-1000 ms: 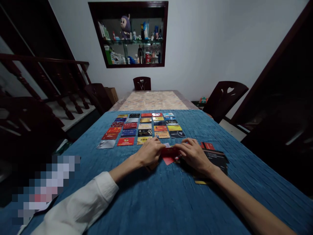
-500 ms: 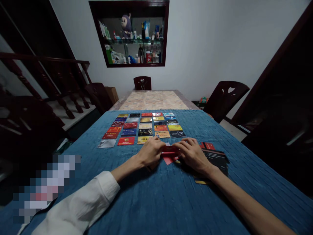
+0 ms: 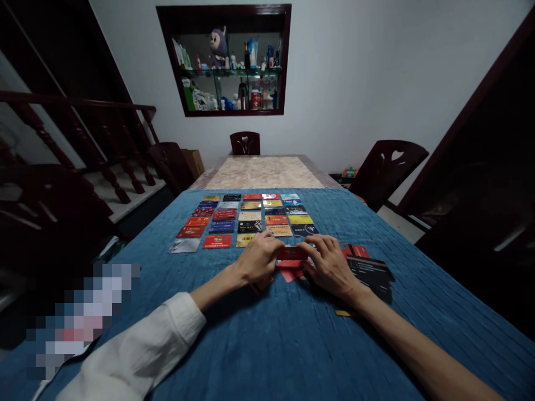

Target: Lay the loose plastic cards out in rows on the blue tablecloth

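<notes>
Between my two hands a dark red card [image 3: 291, 253] stands tilted up on its long edge, its face toward me. My left hand [image 3: 259, 258] is closed on its left end, and my right hand [image 3: 328, 263] pinches its right end with curved fingers. Just below lies a brighter red card [image 3: 290, 273] on the cloth, partly covered. Beyond my hands, several cards are laid out in rows, among them a red card [image 3: 217, 241], a silver card [image 3: 184, 245] and a black card [image 3: 305, 229]. To the right of my right hand, dark cards [image 3: 371, 270] lie in a loose, overlapping pile.
A blue cloth [image 3: 259, 345] covers the near part of the table, with the patterned tabletop [image 3: 267, 170] bare beyond it. Dark wooden chairs stand around, one chair [image 3: 393, 167] at the right. A blurred-out object [image 3: 87, 317] lies at the left edge.
The dark red card between my hands has tipped more upright, so more of its face shows. My right fingers have lifted and spread slightly. The whole view has shifted a little.
</notes>
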`<state>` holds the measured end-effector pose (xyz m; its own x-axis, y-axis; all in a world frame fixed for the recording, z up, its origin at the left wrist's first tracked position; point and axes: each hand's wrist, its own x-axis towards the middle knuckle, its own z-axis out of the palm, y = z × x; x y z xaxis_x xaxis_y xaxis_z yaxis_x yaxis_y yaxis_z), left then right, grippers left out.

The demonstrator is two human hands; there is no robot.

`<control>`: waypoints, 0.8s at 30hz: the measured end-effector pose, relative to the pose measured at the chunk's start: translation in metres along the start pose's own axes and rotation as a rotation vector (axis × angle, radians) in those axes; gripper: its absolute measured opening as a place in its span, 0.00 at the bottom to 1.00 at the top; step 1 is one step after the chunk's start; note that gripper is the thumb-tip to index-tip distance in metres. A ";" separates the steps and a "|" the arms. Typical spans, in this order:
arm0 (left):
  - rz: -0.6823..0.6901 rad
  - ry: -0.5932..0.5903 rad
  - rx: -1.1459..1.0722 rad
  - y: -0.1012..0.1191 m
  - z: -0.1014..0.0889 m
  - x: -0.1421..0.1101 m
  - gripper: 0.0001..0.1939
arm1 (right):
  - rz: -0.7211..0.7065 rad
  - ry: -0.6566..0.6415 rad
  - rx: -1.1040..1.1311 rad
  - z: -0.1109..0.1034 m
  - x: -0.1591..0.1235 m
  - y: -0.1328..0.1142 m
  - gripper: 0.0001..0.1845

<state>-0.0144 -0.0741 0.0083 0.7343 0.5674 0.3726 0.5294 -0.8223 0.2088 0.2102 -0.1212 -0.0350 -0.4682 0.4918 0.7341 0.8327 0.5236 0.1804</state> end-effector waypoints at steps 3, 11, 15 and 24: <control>-0.003 0.001 0.003 0.000 0.001 0.000 0.11 | 0.016 0.005 -0.018 0.000 0.000 -0.001 0.20; -0.008 -0.014 0.019 0.000 0.001 -0.001 0.11 | -0.021 0.039 -0.050 -0.001 0.000 -0.002 0.18; -0.003 -0.035 0.073 0.001 0.000 -0.001 0.12 | 0.009 0.043 -0.054 0.000 -0.002 -0.003 0.21; 0.005 0.041 0.210 0.002 0.002 -0.002 0.15 | 0.009 0.043 -0.073 -0.003 0.000 -0.005 0.20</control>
<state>-0.0138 -0.0771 0.0064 0.7216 0.5576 0.4103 0.6060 -0.7953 0.0152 0.2067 -0.1257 -0.0338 -0.4485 0.4654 0.7631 0.8569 0.4665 0.2192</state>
